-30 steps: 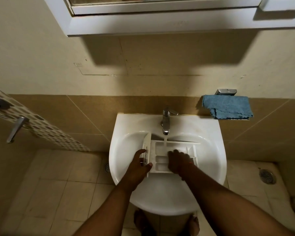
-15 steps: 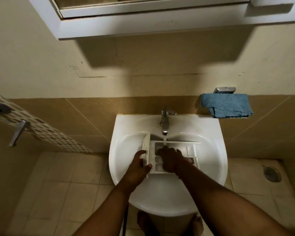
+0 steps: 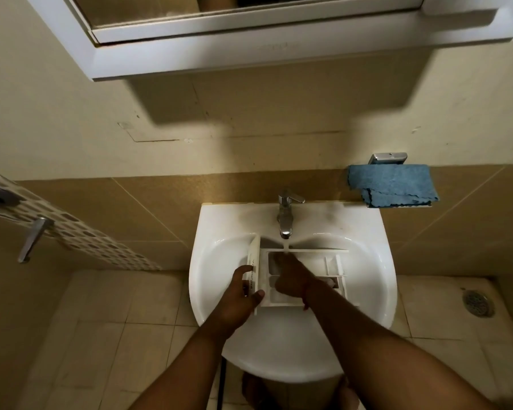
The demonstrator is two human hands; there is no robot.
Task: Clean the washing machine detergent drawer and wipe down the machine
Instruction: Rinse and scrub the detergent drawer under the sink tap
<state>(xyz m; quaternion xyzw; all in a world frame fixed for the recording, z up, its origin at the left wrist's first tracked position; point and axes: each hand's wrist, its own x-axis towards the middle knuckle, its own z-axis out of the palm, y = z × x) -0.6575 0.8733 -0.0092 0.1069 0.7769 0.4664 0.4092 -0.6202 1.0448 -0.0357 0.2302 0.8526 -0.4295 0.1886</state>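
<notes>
Now, left hand [image 3: 240, 294] gripping ribbed white plastic drawer [image 3: 304, 275], right hand [image 3: 289, 278] seemingly curled inside, glossy round sink [image 3: 214, 261].

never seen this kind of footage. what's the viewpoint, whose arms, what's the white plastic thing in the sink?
There is no robot here. A person wears one wide-angle camera on the head, looking down, so the arms are their own. The white plastic piece is a washing machine detergent drawer, lying in the sink under the running tap. The left hand grips the drawer's front panel. The right hand is inside the compartments under the water stream, apparently rubbing them; its fingers are hard to make out. A blue cloth hangs on the wall to the right.
</notes>
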